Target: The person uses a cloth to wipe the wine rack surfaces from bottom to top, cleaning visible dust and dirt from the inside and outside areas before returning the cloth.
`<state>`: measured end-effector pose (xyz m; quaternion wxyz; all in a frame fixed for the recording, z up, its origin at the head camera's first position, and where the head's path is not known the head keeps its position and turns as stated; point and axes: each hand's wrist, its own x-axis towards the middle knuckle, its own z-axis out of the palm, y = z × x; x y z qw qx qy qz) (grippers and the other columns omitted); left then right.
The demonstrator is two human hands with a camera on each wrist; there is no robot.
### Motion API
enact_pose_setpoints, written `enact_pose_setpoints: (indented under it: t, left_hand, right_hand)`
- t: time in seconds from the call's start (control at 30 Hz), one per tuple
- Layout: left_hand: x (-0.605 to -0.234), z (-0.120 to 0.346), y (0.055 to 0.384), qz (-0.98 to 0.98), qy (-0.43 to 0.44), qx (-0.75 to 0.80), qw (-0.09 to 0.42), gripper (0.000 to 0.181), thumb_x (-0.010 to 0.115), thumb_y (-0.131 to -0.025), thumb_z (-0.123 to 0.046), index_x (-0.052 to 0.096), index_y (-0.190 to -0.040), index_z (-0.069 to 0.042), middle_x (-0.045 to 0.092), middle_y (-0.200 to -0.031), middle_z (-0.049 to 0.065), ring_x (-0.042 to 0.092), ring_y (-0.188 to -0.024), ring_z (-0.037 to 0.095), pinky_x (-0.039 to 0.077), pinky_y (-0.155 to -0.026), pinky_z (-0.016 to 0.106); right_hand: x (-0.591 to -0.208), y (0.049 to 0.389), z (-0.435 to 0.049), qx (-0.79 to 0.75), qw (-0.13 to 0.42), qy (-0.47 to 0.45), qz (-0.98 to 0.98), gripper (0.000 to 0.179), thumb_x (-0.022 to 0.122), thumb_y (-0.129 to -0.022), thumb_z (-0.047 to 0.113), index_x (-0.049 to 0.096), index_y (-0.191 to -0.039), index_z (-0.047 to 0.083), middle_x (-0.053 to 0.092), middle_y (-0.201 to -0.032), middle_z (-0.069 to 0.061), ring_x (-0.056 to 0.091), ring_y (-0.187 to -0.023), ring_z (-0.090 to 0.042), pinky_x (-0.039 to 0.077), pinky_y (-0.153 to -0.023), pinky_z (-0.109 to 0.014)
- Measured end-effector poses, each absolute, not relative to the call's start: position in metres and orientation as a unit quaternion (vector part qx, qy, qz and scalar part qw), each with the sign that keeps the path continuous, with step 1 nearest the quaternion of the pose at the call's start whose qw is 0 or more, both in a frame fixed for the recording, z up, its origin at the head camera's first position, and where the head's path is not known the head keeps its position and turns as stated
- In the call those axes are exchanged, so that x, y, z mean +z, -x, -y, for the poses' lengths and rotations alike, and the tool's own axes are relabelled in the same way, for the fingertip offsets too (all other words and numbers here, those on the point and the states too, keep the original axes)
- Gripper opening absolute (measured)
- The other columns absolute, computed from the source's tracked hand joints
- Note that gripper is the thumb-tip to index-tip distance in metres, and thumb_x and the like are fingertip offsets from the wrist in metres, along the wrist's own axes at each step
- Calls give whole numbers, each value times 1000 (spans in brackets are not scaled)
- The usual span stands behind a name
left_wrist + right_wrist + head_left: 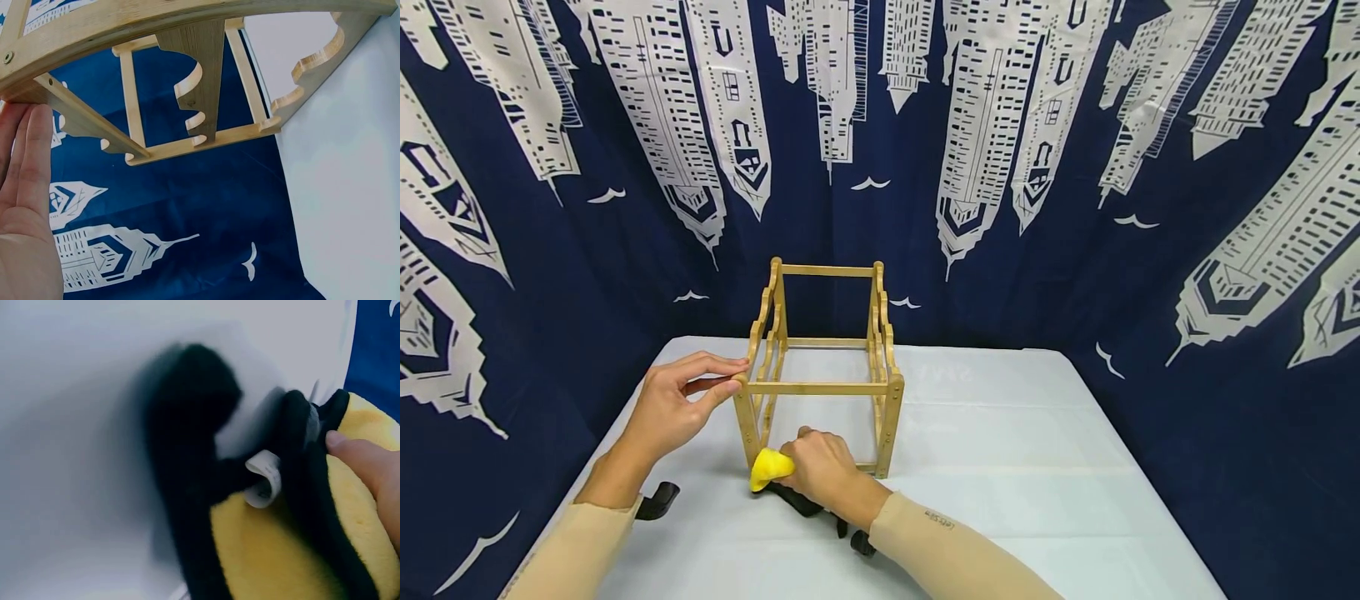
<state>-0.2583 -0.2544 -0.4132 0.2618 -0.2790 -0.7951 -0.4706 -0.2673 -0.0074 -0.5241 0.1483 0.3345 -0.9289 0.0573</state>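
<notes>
A light wooden rack (pixel 820 388) with wavy notched side rails stands on the white table. Near its front left top corner, my left hand (pixel 673 404) touches the wood; straight fingers (pixel 39 140) meet the rack in the left wrist view, where the thumb is hidden. In front of the rack's lower left, my right hand (pixel 823 467) grips a soft yellow-and-black plush thing (pixel 769 468). Up close, the plush (pixel 262 537) shows black strips, a small white tag (pixel 265 478) and a thumb on its yellow cloth. Its full shape is hidden.
The white table (pixel 985 450) extends to the right of the rack. A dark blue curtain (pixel 820 225) with white buildings and birds surrounds the table's back and sides. Black curved parts (pixel 657 501) show beside the wrists; what they are I cannot tell.
</notes>
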Motion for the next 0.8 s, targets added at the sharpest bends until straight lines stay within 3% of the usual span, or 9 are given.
enact_pose_setpoints:
  t: [0.1, 0.2, 0.33, 0.47, 0.57, 0.67, 0.8]
  left_hand:
    - [-414, 253, 259, 797, 275, -471, 260, 27, 87, -96, 13, 88, -118, -2, 89, -123, 14, 82, -123, 1, 67, -98, 16]
    - [-415, 252, 259, 799, 271, -472, 255, 26, 87, -97, 12, 88, -119, -1, 88, -124, 14, 79, -123, -4, 67, -98, 15]
    - [-417, 252, 257, 801, 267, -470, 258, 27, 87, -97, 13, 88, -119, -3, 88, -123, 15, 78, -122, -9, 66, -98, 13]
    - [-417, 252, 254, 800, 267, -467, 265, 28, 87, -96, 14, 88, -118, -2, 88, -122, 17, 77, -120, -11, 65, -98, 12]
    - [-416, 252, 253, 797, 268, -469, 270, 29, 87, -95, 15, 88, -118, -1, 88, -121, 18, 77, -121, -11, 65, -98, 12]
    - [-415, 251, 253, 794, 269, -471, 274, 31, 87, -94, 17, 89, -118, -3, 88, -121, 19, 77, -120, -10, 65, -97, 12]
    - [-415, 250, 254, 791, 271, -474, 276, 33, 86, -94, 17, 89, -118, -5, 88, -121, 19, 77, -120, -10, 65, -97, 12]
  right_hand:
    - [-523, 266, -5, 60, 136, -308, 940, 30, 102, -90, 54, 94, -106, 30, 62, -94, 9, 58, -75, -5, 58, -61, -22]
    - [-525, 264, -18, 53, 132, -300, 943, 33, 100, -92, 55, 94, -108, 27, 52, -99, 7, 47, -80, -7, 49, -67, -18]
    - [-527, 261, -34, 49, 142, -331, 932, 41, 96, -95, 55, 90, -121, 24, 62, -106, 7, 47, -91, -10, 40, -82, -23]
    - [-527, 258, -47, 93, 153, -359, 916, 59, 93, -97, 51, 73, -143, 20, 82, -123, 5, 65, -107, -12, 48, -99, -33]
    - [-526, 258, -55, 124, 152, -381, 904, 53, 88, -103, 46, 65, -142, 19, 85, -132, 1, 72, -116, -16, 53, -105, -37]
    - [-526, 258, -62, 136, 161, -416, 885, 39, 85, -107, 36, 68, -136, 17, 81, -135, -2, 75, -119, -19, 60, -107, -34]
    - [-529, 259, -69, 133, 202, -465, 852, 31, 90, -105, 19, 75, -133, 17, 79, -129, -3, 80, -113, -18, 68, -101, -26]
